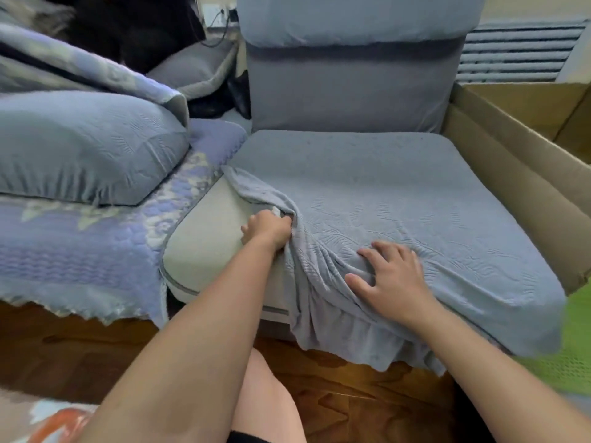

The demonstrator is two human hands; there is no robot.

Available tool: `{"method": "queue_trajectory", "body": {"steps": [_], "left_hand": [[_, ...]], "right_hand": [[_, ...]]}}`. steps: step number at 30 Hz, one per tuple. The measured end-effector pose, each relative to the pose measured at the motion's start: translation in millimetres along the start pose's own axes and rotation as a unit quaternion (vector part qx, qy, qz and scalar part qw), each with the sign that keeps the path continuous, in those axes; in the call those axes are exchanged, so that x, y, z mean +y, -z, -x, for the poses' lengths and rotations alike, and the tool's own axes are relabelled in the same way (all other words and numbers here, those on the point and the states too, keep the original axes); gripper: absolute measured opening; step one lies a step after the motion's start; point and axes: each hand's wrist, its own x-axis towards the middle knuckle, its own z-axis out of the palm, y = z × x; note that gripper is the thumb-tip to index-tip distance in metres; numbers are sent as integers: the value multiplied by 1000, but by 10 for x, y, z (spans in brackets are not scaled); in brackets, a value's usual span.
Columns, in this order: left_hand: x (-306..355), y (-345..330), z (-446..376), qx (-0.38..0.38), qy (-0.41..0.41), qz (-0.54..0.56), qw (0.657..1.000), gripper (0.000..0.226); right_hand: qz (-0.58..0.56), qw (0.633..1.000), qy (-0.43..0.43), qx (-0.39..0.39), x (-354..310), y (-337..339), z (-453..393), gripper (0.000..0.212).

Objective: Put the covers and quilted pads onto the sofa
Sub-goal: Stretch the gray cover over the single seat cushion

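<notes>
- Stretching the grey-blue cover (399, 199) over the seat cushion (208, 238), centre of frame; right part is covered, left front corner is bare beige.
- Left hand (267, 230) is clamped on the bunched cover edge at mid-frame, fingers curled into the fabric.
- Right hand (388, 273) lies flat, fingers spread apart, pressing the cover down near the cushion's front edge.
- Quilted pad (96, 251) is draped over the neighbouring seat, left of frame, with a covered pillow (86, 148) on it.
- Risk, my read: pulling left with no anchor on the far side could drag the fitted right edge off by the cardboard box (518, 148).
- Bunched folds under the right hand may get trapped as wrinkles.
</notes>
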Motion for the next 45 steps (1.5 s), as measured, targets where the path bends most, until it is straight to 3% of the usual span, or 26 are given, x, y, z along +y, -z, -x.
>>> {"method": "queue_trajectory", "body": {"steps": [2,3,5,8,10,13,17,18,19,21,24,26,28,30,32,34,36,38,39,40,41,43,45], "left_hand": [[-125,160,-39,39,22,174,984,13],[-206,283,-34,31,49,288,956,13],[-345,569,70,-64,97,461,880,19],[-564,916,172,-199,93,526,821,26],[-636,1032,178,-237,100,523,812,28],[-689,1071,151,-167,148,561,797,30],[-897,1102,106,-73,115,749,649,40],[-971,1073,70,-66,132,756,638,39],[-1030,1043,61,-74,162,741,647,40],[-1047,947,96,-123,224,659,708,39],[-829,866,135,-195,213,486,825,25],[-631,839,84,-228,207,392,867,22],[-571,751,-139,-133,179,325,919,17],[-638,618,-474,-32,139,215,966,58],[-647,457,-698,-24,130,129,983,70],[-401,543,-394,-77,110,109,985,67],[-284,566,-266,-123,96,241,958,36],[-218,608,-232,-168,105,465,863,29],[-252,644,-268,-183,112,569,794,34],[-297,685,-280,-188,120,634,741,37],[-385,720,-326,-163,146,668,711,37],[-625,739,-439,-96,224,675,696,37],[-795,802,-419,-134,267,599,743,38]], "right_hand": [[-18,1000,-20,-6,-66,47,-85,57],[-27,999,-27,-10,-106,61,-135,55],[-74,997,-22,-19,-208,52,-271,52],[-147,988,1,-43,-446,18,-542,43],[-158,986,6,-54,-616,5,-718,41],[-169,982,16,-84,-748,-67,-907,44],[-232,971,-14,-64,-713,-151,-971,32],[-252,966,-19,-55,-701,-156,-950,29],[-266,963,-18,-44,-697,-168,-929,32],[-275,961,-15,-25,-699,-206,-899,38],[-272,962,-14,-6,-717,-270,-889,25],[-288,958,-14,2,-705,-275,-886,24],[-307,952,-8,4,-674,-275,-891,23],[-324,946,-1,1,-653,-280,-896,22],[-335,942,0,0,-655,-280,-899,16],[-340,941,-1,2,-652,-291,-905,11],[-350,937,-2,6,-644,-280,-901,10],[-368,930,-3,10,-626,-281,-901,10],[-376,927,-2,12,-621,-286,-901,12],[-380,925,-1,13,-621,-280,-896,15],[-380,925,-1,13,-624,-278,-893,15],[-379,925,0,14,-628,-278,-886,13],[-374,927,0,15,-631,-276,-874,14]]}}
